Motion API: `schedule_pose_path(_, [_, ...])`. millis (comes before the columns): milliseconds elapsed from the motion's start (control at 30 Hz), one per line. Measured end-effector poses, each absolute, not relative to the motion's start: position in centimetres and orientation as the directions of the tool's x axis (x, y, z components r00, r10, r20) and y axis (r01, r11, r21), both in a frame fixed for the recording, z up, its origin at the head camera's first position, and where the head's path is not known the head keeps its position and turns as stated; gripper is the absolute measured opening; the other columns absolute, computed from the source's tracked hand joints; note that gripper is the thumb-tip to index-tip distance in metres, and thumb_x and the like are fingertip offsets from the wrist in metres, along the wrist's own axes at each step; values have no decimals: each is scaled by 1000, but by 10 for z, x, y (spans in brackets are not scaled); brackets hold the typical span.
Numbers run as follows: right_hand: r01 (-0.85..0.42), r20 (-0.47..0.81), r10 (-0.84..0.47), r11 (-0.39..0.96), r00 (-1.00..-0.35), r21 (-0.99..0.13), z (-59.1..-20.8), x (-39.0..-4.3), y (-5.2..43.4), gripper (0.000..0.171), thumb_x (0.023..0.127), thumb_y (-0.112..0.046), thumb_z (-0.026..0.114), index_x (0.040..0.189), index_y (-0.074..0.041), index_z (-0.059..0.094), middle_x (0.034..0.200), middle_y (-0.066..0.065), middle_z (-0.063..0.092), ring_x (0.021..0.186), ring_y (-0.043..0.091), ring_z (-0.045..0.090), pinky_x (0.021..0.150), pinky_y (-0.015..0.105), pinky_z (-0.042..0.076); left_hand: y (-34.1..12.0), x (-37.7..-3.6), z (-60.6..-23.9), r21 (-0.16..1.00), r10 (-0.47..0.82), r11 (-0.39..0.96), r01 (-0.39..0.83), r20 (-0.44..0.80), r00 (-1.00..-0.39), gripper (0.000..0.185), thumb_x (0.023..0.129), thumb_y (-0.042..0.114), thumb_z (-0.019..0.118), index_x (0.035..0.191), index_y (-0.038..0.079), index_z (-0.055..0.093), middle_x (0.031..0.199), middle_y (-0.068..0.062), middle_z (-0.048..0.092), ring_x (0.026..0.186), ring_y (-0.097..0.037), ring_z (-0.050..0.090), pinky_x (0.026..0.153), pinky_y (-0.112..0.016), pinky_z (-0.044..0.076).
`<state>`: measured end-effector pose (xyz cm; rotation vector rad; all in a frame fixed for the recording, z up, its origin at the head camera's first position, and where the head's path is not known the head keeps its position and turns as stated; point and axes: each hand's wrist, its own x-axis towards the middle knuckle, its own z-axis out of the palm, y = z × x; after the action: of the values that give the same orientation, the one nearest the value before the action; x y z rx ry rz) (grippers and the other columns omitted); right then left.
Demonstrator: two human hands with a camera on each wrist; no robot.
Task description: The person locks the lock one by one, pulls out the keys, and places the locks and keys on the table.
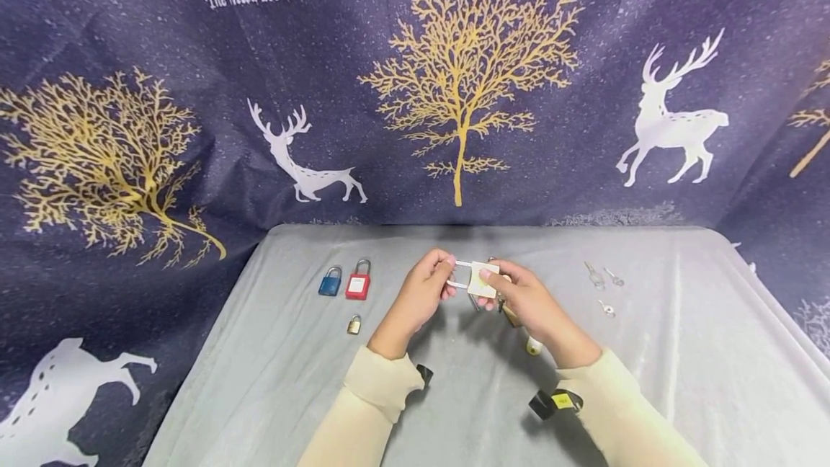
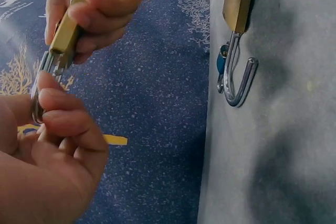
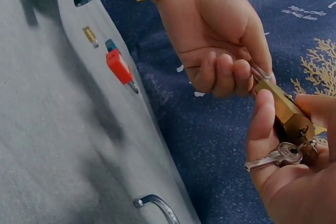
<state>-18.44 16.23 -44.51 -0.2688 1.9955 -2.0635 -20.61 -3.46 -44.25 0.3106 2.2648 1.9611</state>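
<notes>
Both hands hold a brass padlock [image 1: 483, 279] between them over the grey table. Fingers and thumb of my left hand [image 1: 423, 288] pinch the curved end of its steel shackle [image 1: 462, 264]. My right hand [image 1: 528, 305] grips the lock body, thumb on its broad face. At the body's lower end, a key [image 3: 281, 156] on a ring hangs against the right fingers. Below the hands on the table lies another brass padlock [image 2: 239, 3] with its shackle swung open; the right hand partly hides it in the head view.
A blue padlock [image 1: 329, 283], a red padlock [image 1: 357, 287] and a small brass padlock [image 1: 354, 325] lie on the left of the table. Loose keys [image 1: 595, 277] lie on the right. A yellow-and-white item [image 1: 534, 346] is by the right wrist. Patterned cloth [image 1: 519, 164] hangs behind.
</notes>
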Motion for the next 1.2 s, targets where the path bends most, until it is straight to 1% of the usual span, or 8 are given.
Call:
schedule_pose_path(67, [69, -57, -325, -28, -944, -997, -445, -183, 162, 31, 105, -21, 54, 117, 7, 57, 76, -1, 67, 66, 8, 63, 61, 22, 53, -34, -204, -442, 972, 262, 213, 102, 43, -964, 26, 107, 24, 42, 105, 4, 59, 72, 0, 55, 60, -12, 54, 55, -21, 45])
schedule_pose_path(167, [78, -62, -343, -35, -937, -996, -444, -181, 159, 35, 105, -21, 53, 120, 10, 55, 74, -2, 67, 63, 8, 62, 59, 22, 53, -33, -201, -441, 933, 263, 321, 163, 78, -962, 33, 109, 31, 37, 100, 10, 60, 70, 0, 55, 59, -13, 54, 55, -22, 45])
schedule_pose_path(267, [69, -53, -340, -37, -939, -997, -443, -179, 156, 39, 105, -20, 54, 124, 14, 54, 73, -2, 67, 62, 8, 63, 58, 23, 54, -30, -198, -440, 902, 224, 378, 209, 130, -966, 41, 110, 38, 36, 94, 10, 61, 65, 1, 53, 55, -10, 52, 54, -24, 44])
schedule_pose_path(467, [58, -48, -301, -25, -952, -998, -442, -175, 151, 38, 104, -20, 57, 120, 14, 57, 71, -2, 67, 60, 8, 64, 57, 24, 54, -25, -194, -440, 881, 157, 403, 248, 201, -967, 46, 110, 41, 37, 88, 7, 61, 60, 2, 48, 51, -9, 46, 47, -25, 40])
schedule_pose_path(700, [28, -22, -283, -19, -959, -999, -438, -172, 150, 33, 102, -18, 59, 117, 11, 60, 74, 1, 68, 61, 10, 66, 60, 25, 54, -19, -191, -440, 849, 128, 455, 268, 236, -963, 42, 110, 41, 36, 89, 13, 61, 66, 2, 52, 58, -10, 44, 51, -25, 39])
schedule_pose_path(933, [14, -9, -280, -18, -960, -1000, -433, -168, 148, 33, 102, -17, 60, 115, 14, 59, 72, -1, 66, 60, 10, 65, 62, 29, 57, -13, -187, -442, 811, 106, 493, 317, 305, -946, 40, 110, 39, 36, 85, 14, 55, 60, 4, 42, 53, -11, 39, 47, -25, 33])
schedule_pose_path(1067, [-6, 9, -272, -9, -962, -1000, -432, -166, 147, 31, 101, -16, 60, 110, 13, 60, 70, -1, 66, 58, 10, 65, 61, 29, 57, -10, -185, -442, 789, 101, 502, 354, 353, -930, 37, 110, 36, 37, 88, 12, 55, 61, 4, 43, 56, -12, 43, 50, -25, 36])
schedule_pose_path(1200, [-7, 7, -264, -2, -965, -1000, -432, -166, 146, 32, 101, -17, 61, 110, 13, 60, 71, 2, 67, 59, 11, 65, 59, 27, 56, -12, -186, -441, 818, 94, 469, 332, 327, -940, 36, 110, 36, 38, 93, 13, 61, 63, 2, 49, 59, -12, 47, 54, -25, 41])
